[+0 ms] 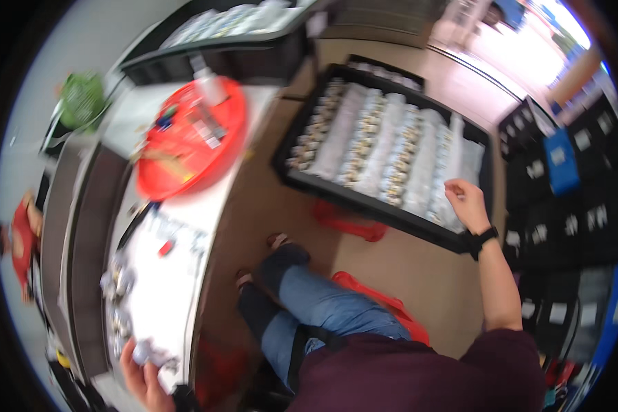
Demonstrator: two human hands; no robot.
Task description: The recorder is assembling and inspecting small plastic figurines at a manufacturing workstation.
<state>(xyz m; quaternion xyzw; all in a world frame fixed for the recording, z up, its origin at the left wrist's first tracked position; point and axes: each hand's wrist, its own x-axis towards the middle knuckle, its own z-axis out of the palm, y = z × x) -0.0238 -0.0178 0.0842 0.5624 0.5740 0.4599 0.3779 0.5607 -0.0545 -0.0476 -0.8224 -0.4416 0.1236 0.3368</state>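
At the near end of the white table, my left hand [144, 379] has its fingers and thumb around a small white round piece [143, 352]. More such white and grey pieces [119, 280] lie in a line along the table's far side. My right hand [465, 202] is over the right part of a large black tray [364, 190], its fingers curled into a pinch. What those fingertips hold, if anything, is too small to make out. The tray carries rows of small white-and-brass-coloured parts [399, 158], with strips of cloudy plastic film [383, 141] between the rows.
On the table [165, 275] stands a red round tray [209, 165] with a white bottle [211, 86] and small tools. A black bin [220, 65] is behind it. Stacked black crates [563, 213] stand at right. Red stools [384, 305] are beside my legs. Another person [24, 244] is at far left.
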